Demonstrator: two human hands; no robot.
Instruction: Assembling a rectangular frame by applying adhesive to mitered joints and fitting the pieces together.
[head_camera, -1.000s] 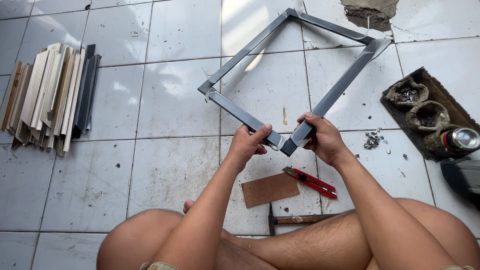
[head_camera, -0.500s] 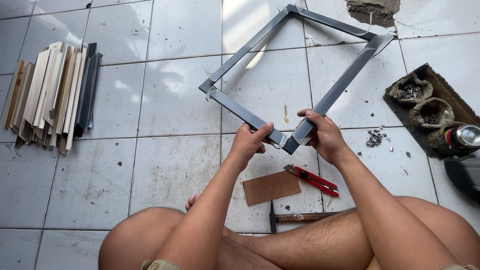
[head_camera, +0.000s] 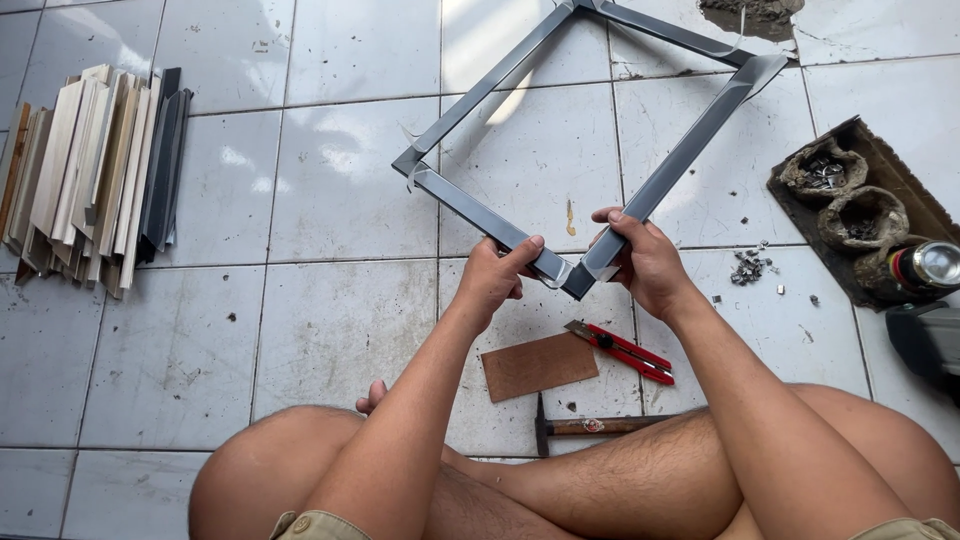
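White tiled floor (head_camera: 330, 330), both hands' grips, left hand (head_camera: 497, 277), right hand (head_camera: 645, 262), closed on grey frame (head_camera: 470, 205) near corner, diamond-oriented.

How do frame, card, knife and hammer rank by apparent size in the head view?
1. Frame, held by left hand and right hand.
2. Card.
3. Hammer and knife: alike in length, unranked.

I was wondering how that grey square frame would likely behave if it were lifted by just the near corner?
The grey frame would probably rack or sag, being thin strips joined only at mitred corners. It looks light for its size, as the left hand and right hand pinch it with fingertips alone. Its glossy faces may be slippery.
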